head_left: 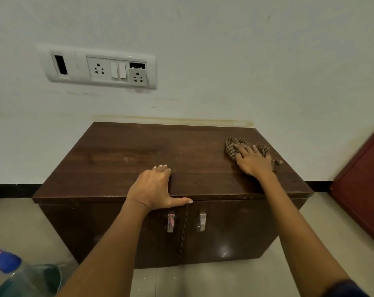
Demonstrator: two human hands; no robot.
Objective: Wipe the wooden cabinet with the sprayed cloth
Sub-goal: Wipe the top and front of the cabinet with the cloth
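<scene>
Atop the cabinet (138, 151), cloth (230, 144) lies seemingly pressed under right hand (253, 162)'s fingers (242, 149)

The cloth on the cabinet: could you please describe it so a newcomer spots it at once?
Start at the wooden cabinet against the white wall. On its top's right side, the right hand presses a crumpled cloth. Only it is brown checked fabric.
</scene>
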